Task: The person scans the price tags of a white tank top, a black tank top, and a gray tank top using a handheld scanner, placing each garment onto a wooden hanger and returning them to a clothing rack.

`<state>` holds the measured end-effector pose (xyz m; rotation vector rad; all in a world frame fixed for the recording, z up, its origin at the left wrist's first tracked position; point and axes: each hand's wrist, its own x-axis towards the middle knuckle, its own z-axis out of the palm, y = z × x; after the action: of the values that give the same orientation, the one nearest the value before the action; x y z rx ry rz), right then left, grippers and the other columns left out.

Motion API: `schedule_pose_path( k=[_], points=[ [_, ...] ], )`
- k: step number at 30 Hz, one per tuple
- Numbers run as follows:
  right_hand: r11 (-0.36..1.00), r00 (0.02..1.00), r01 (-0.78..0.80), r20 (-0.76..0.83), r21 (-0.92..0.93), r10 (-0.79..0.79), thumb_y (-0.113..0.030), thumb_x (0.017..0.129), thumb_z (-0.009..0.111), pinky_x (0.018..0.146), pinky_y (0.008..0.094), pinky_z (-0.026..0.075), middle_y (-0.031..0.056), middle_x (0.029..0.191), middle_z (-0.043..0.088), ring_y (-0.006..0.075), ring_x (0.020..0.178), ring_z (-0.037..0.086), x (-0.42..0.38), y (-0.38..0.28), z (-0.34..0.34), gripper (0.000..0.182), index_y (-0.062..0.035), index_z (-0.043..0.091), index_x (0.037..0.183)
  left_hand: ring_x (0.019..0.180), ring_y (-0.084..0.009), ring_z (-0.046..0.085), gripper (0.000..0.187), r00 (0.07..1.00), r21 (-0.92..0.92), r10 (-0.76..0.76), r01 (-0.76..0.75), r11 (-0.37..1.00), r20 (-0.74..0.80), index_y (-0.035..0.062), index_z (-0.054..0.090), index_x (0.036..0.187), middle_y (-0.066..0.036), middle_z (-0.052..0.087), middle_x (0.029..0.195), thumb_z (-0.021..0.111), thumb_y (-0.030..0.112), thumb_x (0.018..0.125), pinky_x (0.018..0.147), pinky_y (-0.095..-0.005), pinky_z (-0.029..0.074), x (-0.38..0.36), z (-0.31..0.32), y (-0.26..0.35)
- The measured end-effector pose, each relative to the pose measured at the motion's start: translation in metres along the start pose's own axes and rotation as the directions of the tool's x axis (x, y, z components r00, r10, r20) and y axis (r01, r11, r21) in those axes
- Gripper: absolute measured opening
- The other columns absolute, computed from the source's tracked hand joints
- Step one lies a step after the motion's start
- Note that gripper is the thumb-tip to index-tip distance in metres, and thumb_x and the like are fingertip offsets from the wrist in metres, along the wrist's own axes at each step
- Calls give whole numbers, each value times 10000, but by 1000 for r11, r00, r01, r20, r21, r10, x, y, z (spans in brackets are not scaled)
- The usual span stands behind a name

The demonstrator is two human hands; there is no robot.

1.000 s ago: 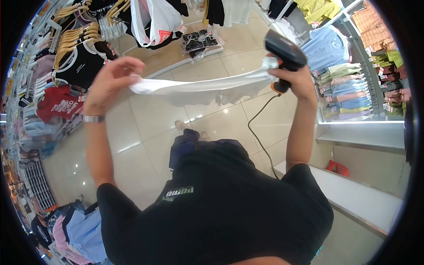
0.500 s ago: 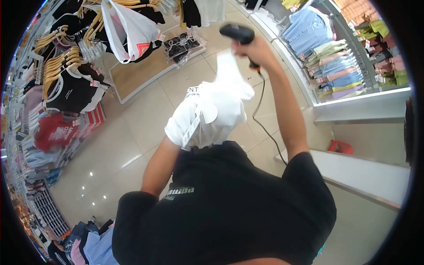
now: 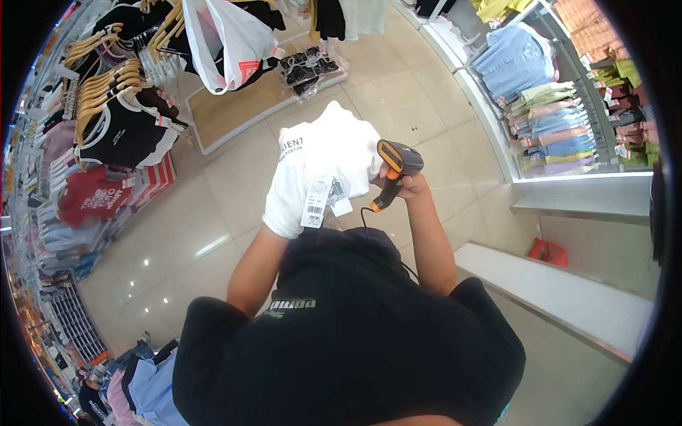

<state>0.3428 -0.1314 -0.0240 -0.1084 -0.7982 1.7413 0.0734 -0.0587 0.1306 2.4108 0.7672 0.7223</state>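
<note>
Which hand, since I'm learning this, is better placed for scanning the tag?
Probably the right hand: it holds the scanner near the barcode tag, while the white garment covers the left hand.

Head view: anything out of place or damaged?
No visible damage. Odd: a white plastic bag hangs beside the wooden hangers, and a plastic-wrapped dark item lies on the low platform instead of hanging. The white garment is just bunched up, tags showing.
</note>
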Motion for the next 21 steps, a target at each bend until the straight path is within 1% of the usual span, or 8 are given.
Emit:
schedule_pose_path(
  k=[4,6,7,8,10,14,17,21],
  points=[
    [967,950,-160,-296,-200,96,-152,775,808,989,413,470,196,1273,625,251,1135,598,29,-12,20,649,-11,541,1349,1109,-352,567,471,998,-117,-58,57,992,-7,53,600,1262,-174,635,1176,650,253,839,1028,-440,417,-9,-10,-16],
    [937,964,-180,-244,-300,107,-151,757,820,1012,420,462,224,1314,604,270,1177,589,41,-12,23,719,-4,509,1388,1135,-348,594,490,991,30,122,-124,992,50,-22,517,1341,-199,613,1225,590,246,937,1027,-389,435,-27,-11,-45],
    [919,970,-185,-218,-350,112,-150,749,827,1023,424,458,237,1335,593,279,1197,584,51,-12,30,754,0,493,1408,1162,-327,587,492,993,-391,-101,118,913,65,-20,504,1362,-183,607,1253,583,239,951,1033,-382,435,-33,-9,-53],
    [953,979,-149,-175,-263,104,-141,733,821,1077,450,422,262,1395,545,317,1274,547,60,-13,39,859,5,411,1474,1189,-305,580,494,945,-731,-280,309,608,166,-17,491,1382,-167,601,1282,576,231,965,1039,-376,436,-39,-6,-60],
    [986,991,-28,-132,-165,6,-155,753,790,1136,504,374,272,1457,478,370,1365,466,69,-15,37,903,-14,331,1519,1252,-221,538,485,900,-691,-283,436,577,332,-14,456,1434,-107,564,1376,543,211,1013,1074,-334,424,-42,0,-92],
    [982,941,22,-327,-185,-83,-155,817,755,1134,516,390,244,1493,438,359,1364,461,112,-26,41,814,-41,343,1510,1165,-194,555,465,903,-891,-29,428,153,429,-1,487,1396,-99,578,1317,583,164,971,1021,-314,440,-22,-38,-91],
    [953,890,-176,-454,-246,47,-147,846,748,1097,496,434,198,1378,539,322,1262,545,120,-28,9,607,-12,484,1376,1001,-211,602,452,887,-848,-77,458,266,455,50,567,1299,-93,632,1118,662,204,885,874,-323,477,-61,-2,-156],
    [860,855,-451,-393,-239,339,-184,790,823,978,427,499,138,1153,657,271,1129,621,128,-10,-13,493,12,620,1194,717,-285,661,365,957,-272,-226,269,924,180,146,692,1110,-93,677,783,720,293,777,656,-369,512,-45,-32,-171]
  ],
)
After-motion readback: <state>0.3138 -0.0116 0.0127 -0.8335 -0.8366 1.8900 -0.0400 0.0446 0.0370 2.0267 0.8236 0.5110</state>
